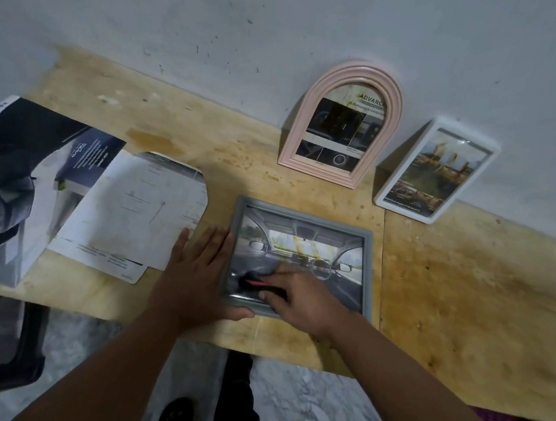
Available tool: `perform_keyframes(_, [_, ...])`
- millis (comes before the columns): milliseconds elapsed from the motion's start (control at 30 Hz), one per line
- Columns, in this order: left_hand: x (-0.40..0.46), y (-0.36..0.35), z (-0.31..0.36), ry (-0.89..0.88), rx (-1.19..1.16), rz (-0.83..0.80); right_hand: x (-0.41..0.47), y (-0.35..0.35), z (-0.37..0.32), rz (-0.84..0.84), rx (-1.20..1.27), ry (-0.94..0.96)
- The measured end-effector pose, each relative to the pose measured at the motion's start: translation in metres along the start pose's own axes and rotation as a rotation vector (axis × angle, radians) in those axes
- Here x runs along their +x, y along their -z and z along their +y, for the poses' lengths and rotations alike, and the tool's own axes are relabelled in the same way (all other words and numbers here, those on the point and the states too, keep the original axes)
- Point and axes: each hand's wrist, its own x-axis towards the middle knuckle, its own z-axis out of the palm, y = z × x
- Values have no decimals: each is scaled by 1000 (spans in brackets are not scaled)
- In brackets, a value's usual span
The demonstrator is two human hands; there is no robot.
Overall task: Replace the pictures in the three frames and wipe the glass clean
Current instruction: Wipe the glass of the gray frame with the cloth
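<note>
A grey frame (pixel 302 262) with a car-interior picture lies flat on the wooden table (pixel 465 296) near its front edge; the left hand (pixel 196 270) lies flat with straight fingers against the frame's left side, thumb along its bottom edge. The right hand (pixel 299 297) rests on the glass, fingers curled around a small red-and-black object (pixel 259 285). A pink arched frame (pixel 342 125) and a white frame (pixel 436 171) lean on the wall (pixel 287 24) behind, and loose printed sheets (pixel 67 197) lie at left

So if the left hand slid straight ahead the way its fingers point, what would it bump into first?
Probably nothing soon. The left hand points along the grey frame over bare table; farther on is the pink frame or the wall.
</note>
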Motion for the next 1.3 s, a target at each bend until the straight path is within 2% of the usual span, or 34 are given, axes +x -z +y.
perform_keyframes(67, [0, 1, -1, 2, -7, -8, 3, 19, -4, -103, 173, -47])
perform_keyframes(100, [0, 1, -2, 5, -12, -13, 9, 30, -3, -53, 209, -70])
perform_keyframes(200, [2, 1, -2, 8, -27, -16, 34, 57, 10, 332, 149, -150])
perform_keyframes(267, [1, 0, -2, 11, -33, -10, 48, 57, 18, 432, -23, -185])
perform_keyframes(333, [1, -1, -3, 13, -36, -13, 53, 42, 22, 380, -143, -182])
perform_keyframes(600, [-1, 0, -1, 11, -19, -6, 14, 2, 16, 320, -90, -52])
perform_keyframes(733, [-1, 2, -1, 1, -20, 1, -7, -4, 12, 192, -85, -18])
perform_keyframes(833, [-1, 2, -1, 2, -16, -2, -7, 16, 10, -22, 166, -102])
perform_keyframes(867, [-1, 3, -2, 0, -16, -6, -2, 25, 12, -21, 240, -127])
perform_keyframes(933, [0, 3, -2, -5, -22, -8, 14, 44, 21, 157, 288, -185])
perform_keyframes(1033, [0, 3, -2, 3, -29, -8, 34, 53, 36, 416, 92, -237])
perform_keyframes(1100, [0, 2, -2, 5, -34, -11, 40, 40, 39, 440, -82, -235])
perform_keyframes(1300, [1, 2, -2, 8, -24, -20, 17, 2, 31, 458, -109, -123])
